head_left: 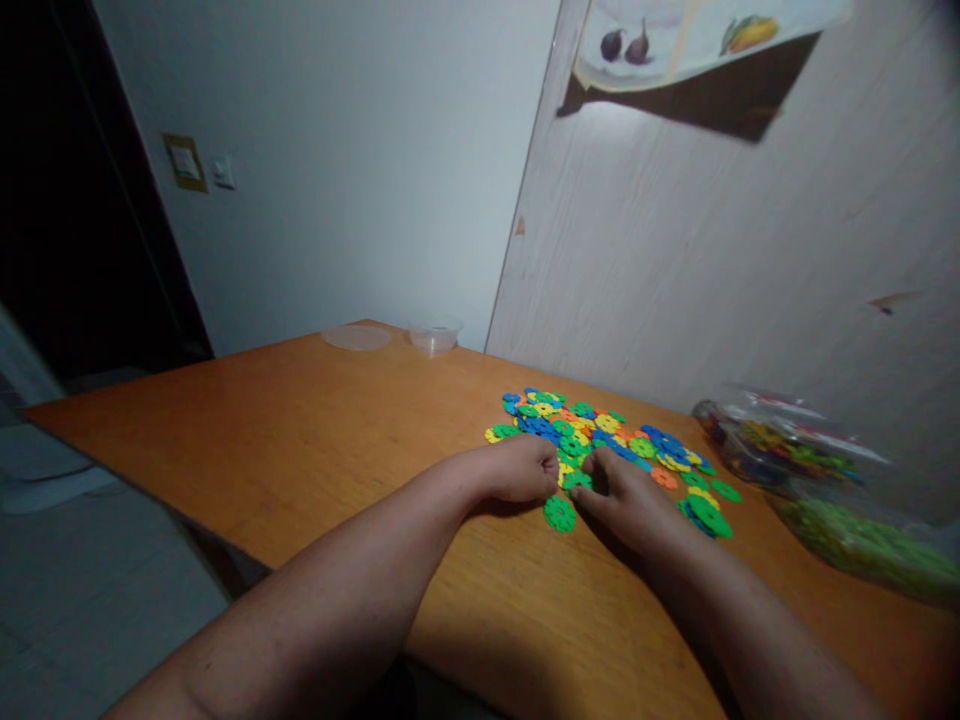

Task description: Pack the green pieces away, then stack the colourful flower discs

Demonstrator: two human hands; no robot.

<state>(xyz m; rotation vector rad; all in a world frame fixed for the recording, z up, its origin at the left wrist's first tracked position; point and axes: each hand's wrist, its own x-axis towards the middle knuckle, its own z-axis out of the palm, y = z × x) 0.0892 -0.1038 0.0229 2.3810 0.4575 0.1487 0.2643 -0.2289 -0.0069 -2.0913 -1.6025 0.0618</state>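
Observation:
A pile of small flat plastic discs (pixel 600 432) in green, blue, yellow and orange lies spread on the wooden table (pixel 315 440). My left hand (pixel 521 468) is curled at the pile's near edge, its fingertips closed on small pieces. My right hand (pixel 626 500) rests beside it, fingers pinched on a green disc (pixel 577 480) between the two hands. A single green disc (pixel 559 513) lies on the table just below the fingertips.
A clear plastic bag (pixel 817 475) with more coloured pieces lies at the right by the pale wall panel. A clear bowl (pixel 433 336) and a flat clear lid (pixel 357 337) stand at the table's far edge. The table's left edge drops to a tiled floor.

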